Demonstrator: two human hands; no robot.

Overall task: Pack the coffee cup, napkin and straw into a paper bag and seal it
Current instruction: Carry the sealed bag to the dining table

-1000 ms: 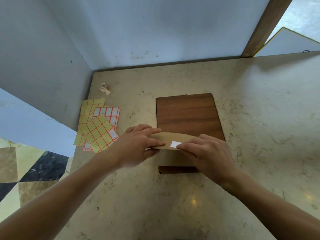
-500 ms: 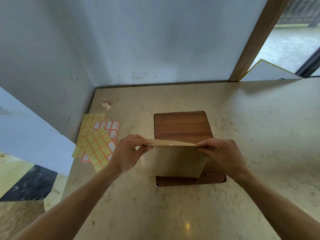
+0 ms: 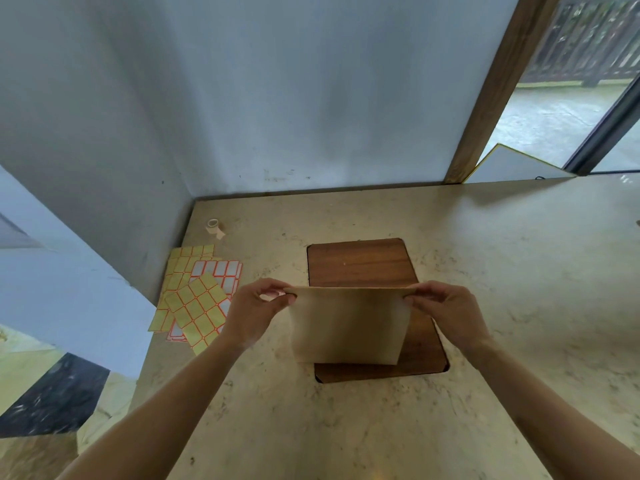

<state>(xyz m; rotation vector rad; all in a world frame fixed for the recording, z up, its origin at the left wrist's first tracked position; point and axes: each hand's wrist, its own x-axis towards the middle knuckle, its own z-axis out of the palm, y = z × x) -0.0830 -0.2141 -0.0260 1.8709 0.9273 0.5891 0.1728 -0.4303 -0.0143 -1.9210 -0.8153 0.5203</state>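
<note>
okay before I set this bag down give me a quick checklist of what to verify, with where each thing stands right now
1. Left hand pinches the paper bag's top corner: ok.
2. Right hand pinches the other top corner: ok.
3. Top edge folded over flat: ok.
4. Sticker holding the fold: cannot tell, none shows on this side.
5. Cup, napkin and straw inside: cannot tell, the bag hides its contents.
6. Wooden board free behind the bag for landing: ok.
</note>
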